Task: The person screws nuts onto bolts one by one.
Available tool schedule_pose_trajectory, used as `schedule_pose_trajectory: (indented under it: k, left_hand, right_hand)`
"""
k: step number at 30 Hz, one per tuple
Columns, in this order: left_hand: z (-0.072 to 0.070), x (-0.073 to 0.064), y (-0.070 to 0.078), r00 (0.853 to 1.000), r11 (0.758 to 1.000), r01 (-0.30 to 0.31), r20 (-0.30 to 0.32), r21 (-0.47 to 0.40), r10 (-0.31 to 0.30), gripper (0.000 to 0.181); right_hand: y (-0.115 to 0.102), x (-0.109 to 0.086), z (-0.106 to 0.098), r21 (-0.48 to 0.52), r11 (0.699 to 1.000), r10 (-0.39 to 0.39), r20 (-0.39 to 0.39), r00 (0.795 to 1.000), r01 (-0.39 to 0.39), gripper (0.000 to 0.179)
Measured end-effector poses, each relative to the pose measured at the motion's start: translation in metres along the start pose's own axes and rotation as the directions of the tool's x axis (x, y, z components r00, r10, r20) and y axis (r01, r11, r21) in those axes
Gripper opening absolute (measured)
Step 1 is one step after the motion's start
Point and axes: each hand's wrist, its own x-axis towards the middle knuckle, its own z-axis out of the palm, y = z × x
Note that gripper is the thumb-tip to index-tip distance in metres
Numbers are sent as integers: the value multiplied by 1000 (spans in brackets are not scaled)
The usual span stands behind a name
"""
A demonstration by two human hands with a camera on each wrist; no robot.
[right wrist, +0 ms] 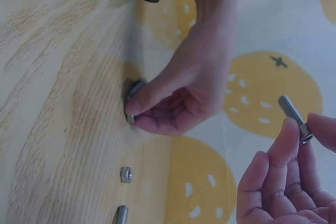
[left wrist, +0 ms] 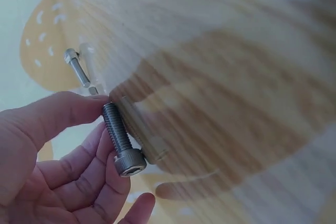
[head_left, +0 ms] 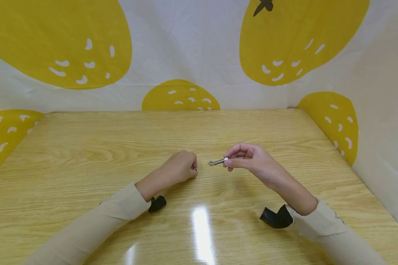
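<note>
Thumb and fingers of my left hand (head_left: 179, 165) pinch a socket-head bolt (left wrist: 119, 139). In the left wrist view its knurled head is towards the bottom, close to its reflection on the tabletop. My right hand (head_left: 252, 161) is off to the right, its thumb and fingertips pinching a second socket-head bolt (right wrist: 294, 116) by the head end, threads sticking out. Between the hands a small hex nut (right wrist: 126, 174) lies on the table. Beside that nut lies a third bolt (right wrist: 122, 215), cut off by the right wrist view's edge; its head (left wrist: 71, 55) shows in the left wrist view.
Both hands work over a shiny wood-grain table (head_left: 96, 147). Behind and beside it hangs a white cloth (head_left: 185, 44) printed with yellow fruit shapes. Black wrist mounts (head_left: 276, 217) jut from beneath both beige sleeves (head_left: 103, 217).
</note>
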Motion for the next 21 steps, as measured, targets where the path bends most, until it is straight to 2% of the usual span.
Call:
schedule_pose_trajectory:
  k: [4,7,9,12,16,18,21]
  left_hand:
    - [-4,0,-2,999,998,-38,-19,-45,37,6]
    - [-13,-3,-1,997,987,-70,-53,-147,63,5]
    - [-21,-8,1,993,965,-91,-90,-246,70,7]
    - [-33,-21,6,984,912,-124,-165,-391,63,8]
    - [-44,-41,12,969,819,-167,-243,-549,35,12]
    - [-47,-51,15,968,771,-178,-251,-611,24,14]
    - [-48,-66,16,972,684,-184,-233,-706,21,20]
  right_hand:
    - [0,0,1,10,1000,4,0,1000,-4,15]
    - [-1,-2,1,23,1000,-3,0,1000,3,14]
    - [-1,-2,0,33,999,-14,-1,1000,14,14]
    - [-2,-2,1,55,998,-34,-2,999,34,12]
    - [-5,-4,6,77,994,-77,-15,997,78,10]
    - [-7,-5,11,82,990,-112,-21,993,114,9]
    - [-11,-7,21,93,980,-174,-18,985,175,9]
